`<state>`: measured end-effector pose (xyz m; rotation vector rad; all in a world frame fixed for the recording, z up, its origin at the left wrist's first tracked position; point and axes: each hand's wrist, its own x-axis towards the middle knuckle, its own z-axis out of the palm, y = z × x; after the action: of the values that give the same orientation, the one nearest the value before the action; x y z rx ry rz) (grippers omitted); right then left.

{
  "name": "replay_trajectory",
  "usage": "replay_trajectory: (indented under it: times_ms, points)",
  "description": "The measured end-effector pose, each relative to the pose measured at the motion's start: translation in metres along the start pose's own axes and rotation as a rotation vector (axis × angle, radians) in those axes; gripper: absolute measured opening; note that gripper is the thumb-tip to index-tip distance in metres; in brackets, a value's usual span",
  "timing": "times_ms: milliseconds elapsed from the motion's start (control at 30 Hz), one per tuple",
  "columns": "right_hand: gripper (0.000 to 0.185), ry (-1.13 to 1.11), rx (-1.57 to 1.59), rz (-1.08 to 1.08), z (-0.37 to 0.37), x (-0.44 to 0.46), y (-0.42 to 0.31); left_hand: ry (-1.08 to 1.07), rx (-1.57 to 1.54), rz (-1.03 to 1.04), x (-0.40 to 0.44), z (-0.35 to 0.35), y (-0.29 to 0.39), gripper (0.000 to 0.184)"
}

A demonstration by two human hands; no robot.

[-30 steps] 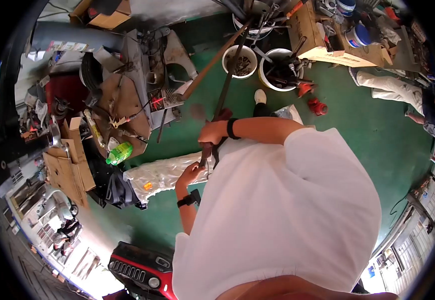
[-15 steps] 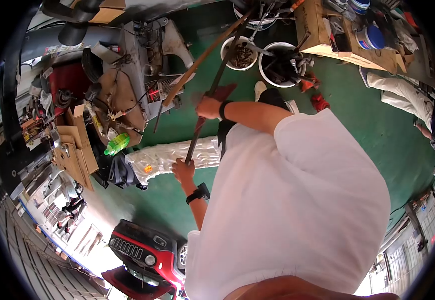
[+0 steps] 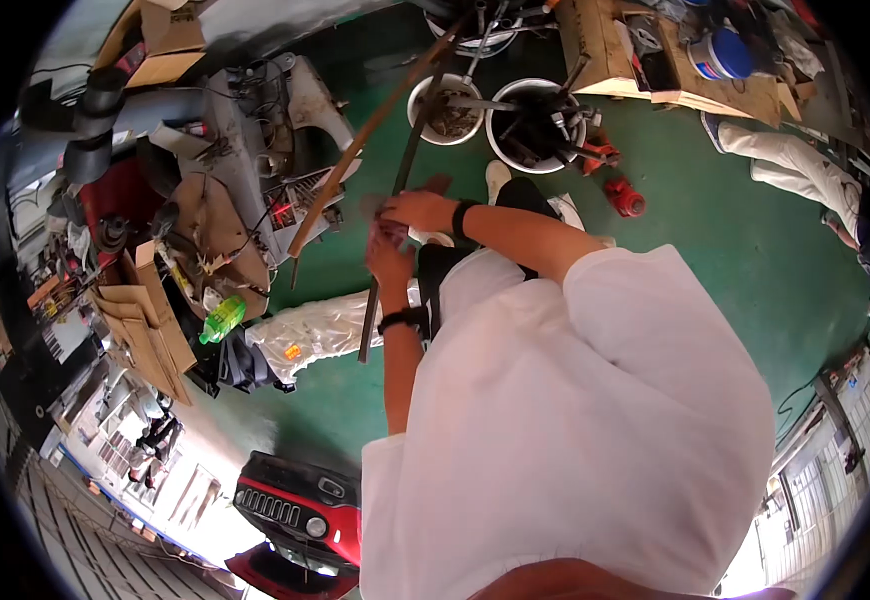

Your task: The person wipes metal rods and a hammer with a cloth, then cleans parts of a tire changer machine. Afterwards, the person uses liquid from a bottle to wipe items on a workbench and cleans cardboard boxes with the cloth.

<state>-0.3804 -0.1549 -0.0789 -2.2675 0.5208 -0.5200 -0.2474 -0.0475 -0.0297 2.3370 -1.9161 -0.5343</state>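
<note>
A long, dark metal bar [image 3: 367, 325] slants from the buckets at the top down in front of my legs. My right hand [image 3: 420, 210] is wrapped round the bar at about its middle. Just below it, my left hand [image 3: 390, 262] is closed at the bar too, its fingers smeared by motion. A blurred reddish patch, perhaps a rag, shows at my right hand; I cannot make out its shape. A brown wooden pole [image 3: 340, 175] leans to the left of the bar, apart from both hands.
A bucket of small scraps [image 3: 447, 122] and a bucket of dark tools [image 3: 537, 125] stand ahead, with a red jack [image 3: 625, 198] to the right. At the left are a cluttered bench [image 3: 220, 215] and a green bottle [image 3: 222, 320]. A person [image 3: 795, 165] is at the right; a red car [image 3: 305, 515] is at lower left.
My left hand has moved up from near the bar's lower end to just below my right hand. The bar's lower end now sticks out below both hands. The view has shifted slightly.
</note>
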Motion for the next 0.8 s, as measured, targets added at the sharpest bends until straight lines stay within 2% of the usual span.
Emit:
replay_trajectory:
  times_ms: [33, 67, 100, 133, 200, 267, 300, 367, 400, 467, 567, 600, 667, 700, 767, 800]
  points:
    - [0.026, 0.003, 0.003, 0.009, -0.008, -0.006, -0.001, -0.105, -0.082, -0.108, 0.016, -0.003, 0.013, 0.089]
    - [0.024, 0.034, 0.032, 0.113, -0.026, -0.014, -0.003, -0.207, -0.163, -0.215, 0.028, -0.002, 0.022, 0.087]
    - [0.022, 0.067, 0.055, 0.215, -0.032, -0.024, 0.003, -0.208, -0.165, -0.203, 0.036, 0.003, 0.028, 0.087]
    - [0.022, 0.076, 0.043, 0.219, -0.037, -0.029, 0.007, -0.167, -0.102, -0.152, 0.047, 0.008, 0.036, 0.081]
    - [0.020, -0.105, -0.058, 0.312, -0.044, -0.041, 0.018, -0.132, -0.049, -0.077, 0.071, 0.017, 0.050, 0.074]
    - [0.019, -0.123, -0.011, 0.438, -0.051, -0.065, 0.037, -0.057, 0.096, 0.183, 0.078, 0.023, 0.060, 0.065]
    - [0.018, -0.146, 0.038, 0.533, -0.057, -0.077, 0.043, -0.075, 0.082, 0.183, 0.079, 0.035, 0.058, 0.065]
    - [0.018, -0.130, 0.034, 0.562, -0.072, -0.095, 0.049, -0.059, 0.246, 0.187, 0.092, 0.061, 0.046, 0.053]
    - [0.019, -0.103, 0.021, 0.577, -0.078, -0.103, 0.053, -0.068, 0.240, 0.184, 0.101, 0.065, 0.050, 0.053]
    - [0.021, -0.084, 0.045, 0.590, -0.073, -0.121, 0.052, -0.305, 0.216, 0.022, 0.107, 0.063, 0.056, 0.046]
    - [0.033, 0.007, 0.070, 0.756, -0.091, -0.133, 0.025, -0.364, 0.239, 0.029, 0.113, 0.071, 0.050, 0.044]
    - [0.033, 0.013, 0.071, 0.754, -0.098, -0.133, 0.013, -0.361, 0.244, 0.031, 0.113, 0.073, 0.049, 0.044]
    - [0.038, 0.006, 0.297, 0.831, -0.108, -0.131, 0.001, -0.338, 0.294, 0.029, 0.117, 0.079, 0.051, 0.045]
    - [0.037, -0.022, 0.368, 0.802, -0.090, -0.140, 0.009, -0.356, 0.299, 0.059, 0.121, 0.079, 0.054, 0.045]
    - [0.034, -0.010, 0.389, 0.839, -0.076, -0.141, 0.014, -0.248, 0.141, 0.192, 0.122, 0.078, 0.060, 0.044]
    - [0.031, -0.005, 0.410, 0.861, -0.074, -0.138, 0.011, -0.262, 0.140, 0.192, 0.122, 0.080, 0.060, 0.044]
